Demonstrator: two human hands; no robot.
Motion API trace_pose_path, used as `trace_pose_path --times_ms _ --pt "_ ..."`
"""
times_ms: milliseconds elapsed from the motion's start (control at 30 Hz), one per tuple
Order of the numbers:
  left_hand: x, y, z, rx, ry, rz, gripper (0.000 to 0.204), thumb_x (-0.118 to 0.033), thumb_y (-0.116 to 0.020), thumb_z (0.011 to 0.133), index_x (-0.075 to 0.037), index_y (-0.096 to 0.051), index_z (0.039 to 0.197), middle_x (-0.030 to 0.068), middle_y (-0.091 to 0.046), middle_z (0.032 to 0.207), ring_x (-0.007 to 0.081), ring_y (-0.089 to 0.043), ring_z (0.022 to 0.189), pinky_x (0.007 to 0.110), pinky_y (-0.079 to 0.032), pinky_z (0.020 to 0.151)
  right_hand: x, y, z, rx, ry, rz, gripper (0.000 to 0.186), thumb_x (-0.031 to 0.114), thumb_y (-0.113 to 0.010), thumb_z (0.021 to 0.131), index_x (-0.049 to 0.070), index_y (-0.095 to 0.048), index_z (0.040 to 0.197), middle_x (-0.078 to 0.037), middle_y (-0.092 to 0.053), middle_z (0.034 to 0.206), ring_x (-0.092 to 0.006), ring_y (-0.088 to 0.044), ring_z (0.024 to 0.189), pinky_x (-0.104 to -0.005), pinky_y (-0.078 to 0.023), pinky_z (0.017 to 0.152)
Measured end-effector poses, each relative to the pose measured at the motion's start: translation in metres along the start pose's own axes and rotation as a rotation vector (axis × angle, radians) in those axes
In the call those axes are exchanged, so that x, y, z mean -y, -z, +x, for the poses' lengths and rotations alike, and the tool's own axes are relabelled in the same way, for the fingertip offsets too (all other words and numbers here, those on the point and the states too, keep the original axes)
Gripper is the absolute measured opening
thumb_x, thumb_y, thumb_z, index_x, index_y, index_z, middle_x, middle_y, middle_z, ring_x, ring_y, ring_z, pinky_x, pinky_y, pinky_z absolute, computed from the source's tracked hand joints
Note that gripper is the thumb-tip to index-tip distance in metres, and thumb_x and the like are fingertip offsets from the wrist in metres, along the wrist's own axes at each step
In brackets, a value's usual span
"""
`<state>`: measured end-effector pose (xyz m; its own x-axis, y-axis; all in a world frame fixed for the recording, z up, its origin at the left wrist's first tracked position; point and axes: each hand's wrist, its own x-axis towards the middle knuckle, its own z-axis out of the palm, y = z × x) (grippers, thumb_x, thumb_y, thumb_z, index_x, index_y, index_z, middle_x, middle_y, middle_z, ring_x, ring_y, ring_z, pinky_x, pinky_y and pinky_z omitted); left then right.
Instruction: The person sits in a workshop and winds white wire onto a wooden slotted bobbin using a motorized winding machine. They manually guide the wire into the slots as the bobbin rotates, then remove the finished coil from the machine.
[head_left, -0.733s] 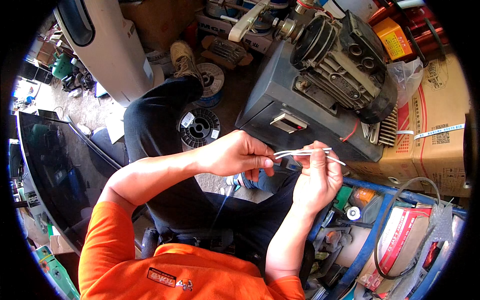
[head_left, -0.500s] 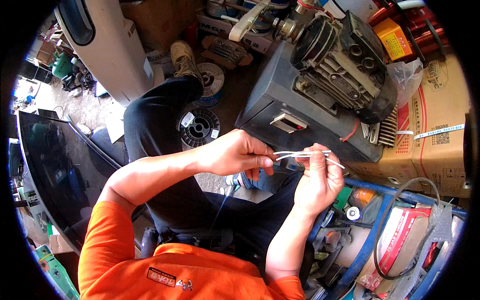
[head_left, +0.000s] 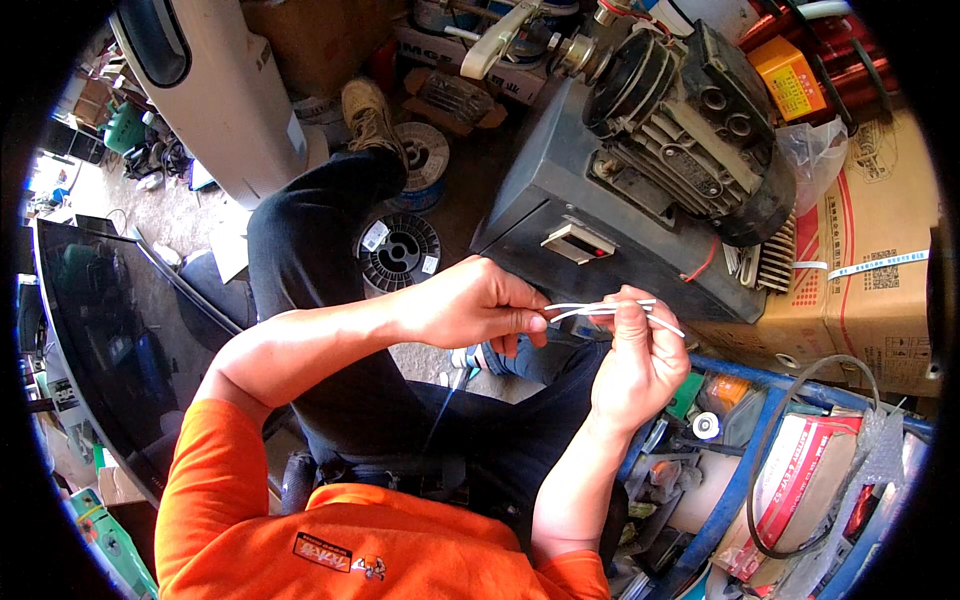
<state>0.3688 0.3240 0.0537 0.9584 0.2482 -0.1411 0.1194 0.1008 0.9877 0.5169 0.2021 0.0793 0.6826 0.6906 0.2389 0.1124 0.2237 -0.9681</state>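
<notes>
Thin, flexible white strands (head_left: pixel 578 307) stretch nearly level between the left hand (head_left: pixel 465 305) and the right hand (head_left: pixel 640 365). Their left ends meet the pinched left fingertips; past the right thumb, their loose ends fan apart, one angling downward.

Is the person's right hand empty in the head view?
No, the right hand pinches thin white flexible strands that reach toward the left hand.

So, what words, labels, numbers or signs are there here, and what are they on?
I won't copy wording, but print stands on:
Red and white box: large lettering.
Cardboard carton: print, square code.
Orange box: too small to read.
Orange shirt: chest badge, small print blurred.
Black spool: labels, too small.
White wires: none visible.
</notes>
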Motion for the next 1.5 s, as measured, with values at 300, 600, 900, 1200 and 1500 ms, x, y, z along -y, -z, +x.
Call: trace_pose_path --times_ms 300,600,900,1200,1500 --pt "-0.004 0.002 -0.001 -0.047 -0.043 -0.239 0.027 -0.016 -0.058 0.093 0.001 -0.062 0.113 0.0056 -0.067 0.092 0.0104 -0.066 0.077 0.024 -0.055 0.069 0.006 0.003 0.009 0.085 -0.086 -0.103 0.011 0.003 -0.068 0.084 -0.005 -0.066 0.091 -0.010 -0.066 0.088 -0.0120 -0.061 0.070 -0.0237 -0.051 0.066" --pt "0.000 0.010 0.002 -0.044 0.100 -0.287 0.023 -0.016 -0.057 0.094 0.004 -0.063 0.104 0.0087 -0.068 0.092 0.0124 -0.067 0.079 0.025 -0.056 0.071 -0.014 -0.001 0.018 0.002 -0.290 0.456 0.015 0.009 -0.054 0.093 -0.002 -0.061 0.098 -0.012 -0.063 0.082 -0.0167 -0.061 0.066 -0.0293 -0.054 0.062" --pt "0.004 0.015 0.003 -0.185 0.046 -0.802 0.015 -0.009 -0.058 0.092 0.004 -0.060 0.099 0.0168 -0.064 0.108 0.0174 -0.067 0.088 0.026 -0.056 0.079 -0.040 0.012 0.002 0.024 -0.374 0.585 0.014 0.015 -0.049 0.096 0.004 -0.057 0.097 -0.012 -0.063 0.086 -0.0230 -0.064 0.076 -0.0382 -0.053 0.077" --pt "0.001 0.022 0.000 -0.244 -0.069 -1.020 0.015 -0.006 -0.052 0.094 0.003 -0.059 0.103 0.0192 -0.063 0.110 0.0174 -0.067 0.088 0.026 -0.056 0.078 -0.083 -0.048 -0.070 0.217 -0.490 0.454 0.026 0.021 -0.055 0.095 0.003 -0.053 0.112 -0.004 -0.059 0.097 -0.0018 -0.038 0.055 -0.0172 -0.028 0.049" --pt "0.001 0.014 0.001 -0.397 -0.002 -0.629 0.011 -0.012 -0.066 0.087 -0.005 -0.064 0.096 0.0116 -0.063 0.110 0.0159 -0.064 0.093 0.024 -0.052 0.071 -0.081 -0.052 -0.085 0.102 -0.547 0.424 0.013 0.017 -0.062 0.091 0.004 -0.061 0.091 -0.001 -0.060 0.070 -0.0024 -0.038 0.052 -0.0175 -0.030 0.049"
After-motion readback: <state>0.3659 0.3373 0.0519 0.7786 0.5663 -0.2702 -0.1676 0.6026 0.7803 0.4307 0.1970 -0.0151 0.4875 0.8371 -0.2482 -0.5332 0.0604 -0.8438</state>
